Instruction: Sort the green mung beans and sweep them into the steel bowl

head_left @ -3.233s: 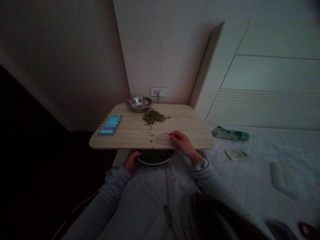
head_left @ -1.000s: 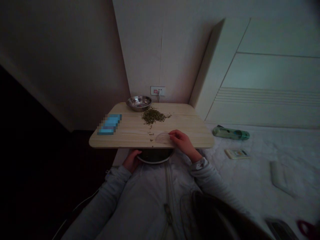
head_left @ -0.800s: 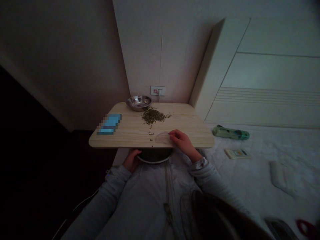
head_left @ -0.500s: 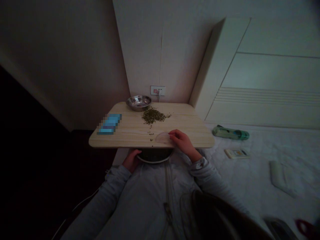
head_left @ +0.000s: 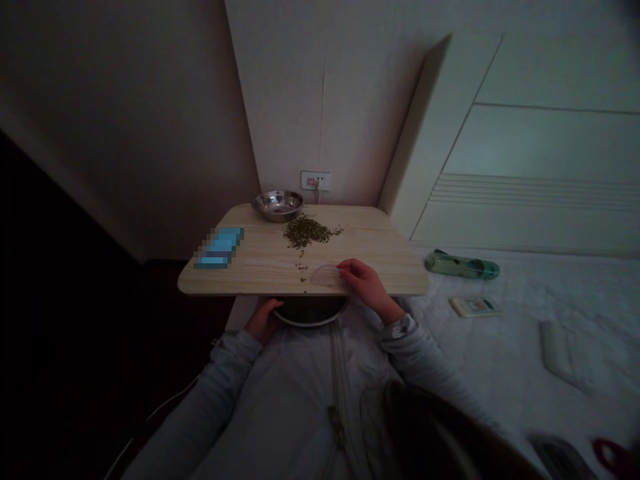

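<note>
My right hand (head_left: 361, 279) is closed, thumb and fingers pinching a clear half-round protractor (head_left: 325, 275) at its right end. The protractor rests on the wooden board tabletop (head_left: 385, 250) near its front edge. Just left of it lies a thin trail of small green beans, which look like mung beans, running from a pile (head_left: 306, 231) farther back. Below the front edge, my left hand (head_left: 265, 319) is closed on the left side of a dark bowl (head_left: 311, 321) in my lap. The board hides the bowl's far part, and the bowl's contents are too dark to make out.
A shiny metal bowl (head_left: 278, 207) stands at the back left of the tabletop. A phone with a blurred screen (head_left: 219, 248) lies at its left. On the bed at right are a green bottle-like case (head_left: 461, 265) and a white device (head_left: 475, 307). A wall socket (head_left: 315, 180) sits behind.
</note>
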The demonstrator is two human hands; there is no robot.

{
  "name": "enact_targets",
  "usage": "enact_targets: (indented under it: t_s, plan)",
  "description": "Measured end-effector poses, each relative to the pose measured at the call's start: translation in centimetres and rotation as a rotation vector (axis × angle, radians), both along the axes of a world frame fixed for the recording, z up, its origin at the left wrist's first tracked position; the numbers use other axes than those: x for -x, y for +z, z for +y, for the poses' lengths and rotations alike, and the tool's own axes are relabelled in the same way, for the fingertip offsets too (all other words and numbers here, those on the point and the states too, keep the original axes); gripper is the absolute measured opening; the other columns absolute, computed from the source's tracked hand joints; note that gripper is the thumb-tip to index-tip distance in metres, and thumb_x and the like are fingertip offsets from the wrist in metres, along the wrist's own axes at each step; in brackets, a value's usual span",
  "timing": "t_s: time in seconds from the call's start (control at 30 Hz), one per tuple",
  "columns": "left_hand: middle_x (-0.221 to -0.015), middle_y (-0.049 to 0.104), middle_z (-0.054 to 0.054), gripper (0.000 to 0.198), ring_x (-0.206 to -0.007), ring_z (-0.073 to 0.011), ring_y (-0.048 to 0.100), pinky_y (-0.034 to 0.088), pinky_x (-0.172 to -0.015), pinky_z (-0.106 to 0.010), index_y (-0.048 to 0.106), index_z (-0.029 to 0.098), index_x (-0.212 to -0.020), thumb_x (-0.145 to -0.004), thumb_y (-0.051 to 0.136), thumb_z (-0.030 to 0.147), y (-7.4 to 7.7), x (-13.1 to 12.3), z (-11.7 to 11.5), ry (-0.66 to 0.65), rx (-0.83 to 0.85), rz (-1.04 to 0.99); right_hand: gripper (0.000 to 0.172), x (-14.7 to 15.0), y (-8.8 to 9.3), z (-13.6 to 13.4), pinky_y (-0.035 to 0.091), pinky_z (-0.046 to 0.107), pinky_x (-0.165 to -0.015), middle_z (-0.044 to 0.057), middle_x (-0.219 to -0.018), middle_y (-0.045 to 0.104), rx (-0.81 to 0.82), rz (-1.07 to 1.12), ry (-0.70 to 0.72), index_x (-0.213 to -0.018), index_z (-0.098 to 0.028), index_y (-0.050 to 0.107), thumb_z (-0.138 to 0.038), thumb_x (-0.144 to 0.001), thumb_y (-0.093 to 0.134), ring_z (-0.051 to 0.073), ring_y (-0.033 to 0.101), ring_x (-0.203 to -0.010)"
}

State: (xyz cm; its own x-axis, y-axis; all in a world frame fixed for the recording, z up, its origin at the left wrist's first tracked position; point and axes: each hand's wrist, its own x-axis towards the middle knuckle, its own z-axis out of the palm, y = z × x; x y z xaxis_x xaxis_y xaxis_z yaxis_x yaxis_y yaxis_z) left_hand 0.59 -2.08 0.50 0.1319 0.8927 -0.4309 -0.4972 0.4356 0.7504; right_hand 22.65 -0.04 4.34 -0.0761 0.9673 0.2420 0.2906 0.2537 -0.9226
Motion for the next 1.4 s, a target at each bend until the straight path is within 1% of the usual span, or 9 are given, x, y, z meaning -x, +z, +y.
enact_targets:
  t_s: [0.2, 0.57, 0.8, 0.97, 1.17, 1.4]
  plan:
    - [-0.068, 0.066, -0.003, 0.013, -0.077, -0.02, 0.059, 0.048, -0.064, -0.03, 0.059, 0.014, -0.066, -0.059, 0.049, 0.013, -0.1, 0.1, 0.0, -0.029, 0.002, 0.009, 0.02, 0.0, 0.1, -0.1, 0.035, 0.022, -0.056, -0.001, -0.066, 0.053, -0.005, -0.01, -0.013, -0.079, -0.017, 0.053, -0.032, -0.067, 0.048, 0.009, 0.045, -0.06]
    - [-0.075, 0.066, -0.004, 0.015, -0.083, -0.0216, 0.058, 0.048, -0.066, -0.031, 0.058, 0.015, -0.068, -0.058, 0.048, 0.011, 0.8, -0.2, -0.4, -0.014, 0.001, 0.005, 0.02, 0.0, 0.1, 0.0, 0.036, 0.023, -0.059, 0.0, -0.068, 0.054, -0.014, -0.017, 0.001, -0.079, -0.017, 0.053, -0.032, -0.068, 0.047, 0.01, 0.047, -0.063]
    - [-0.063, 0.065, -0.002, 0.009, -0.079, -0.0202, 0.058, 0.048, -0.065, -0.029, 0.058, 0.016, -0.058, -0.058, 0.049, 0.012, 0.7, -0.1, -0.3, -0.01, -0.001, 0.044, 0.019, 0.1, 0.4, -0.2, 0.035, 0.022, -0.057, -0.001, -0.066, 0.053, -0.008, -0.024, -0.01, -0.079, -0.016, 0.053, -0.031, -0.068, 0.047, 0.01, 0.046, -0.061]
    - [-0.065, 0.065, -0.003, 0.01, -0.08, -0.0199, 0.058, 0.048, -0.067, -0.029, 0.059, 0.014, -0.061, -0.06, 0.049, 0.012, 0.3, 0.0, -0.2, -0.027, 0.017, 0.018, 0.019, 0.1, 0.2, -0.2, 0.035, 0.022, -0.056, -0.001, -0.066, 0.053, -0.013, -0.029, -0.01, -0.08, -0.017, 0.053, -0.031, -0.068, 0.046, 0.01, 0.046, -0.06]
    - [-0.066, 0.065, -0.003, 0.01, -0.08, -0.0201, 0.058, 0.048, -0.066, -0.03, 0.058, 0.015, -0.064, -0.06, 0.049, 0.012, 0.1, 0.1, -0.1, -0.012, 0.01, 0.023, 0.02, 0.0, 0.0, -0.1, 0.035, 0.022, -0.057, -0.001, -0.066, 0.054, -0.032, -0.066, -0.029, -0.08, -0.017, 0.053, -0.032, -0.068, 0.046, 0.01, 0.046, -0.061]
    - [-0.078, 0.066, -0.003, 0.017, -0.082, -0.0204, 0.058, 0.049, -0.065, -0.031, 0.058, 0.016, -0.074, -0.059, 0.051, 0.013, 0.1, 0.2, 0.0, -0.012, -0.01, 0.022, 0.02, 0.1, 0.2, -0.2, 0.036, 0.023, -0.058, 0.0, -0.067, 0.054, -0.038, -0.07, -0.029, -0.08, -0.017, 0.053, -0.033, -0.069, 0.046, 0.01, 0.047, -0.062]
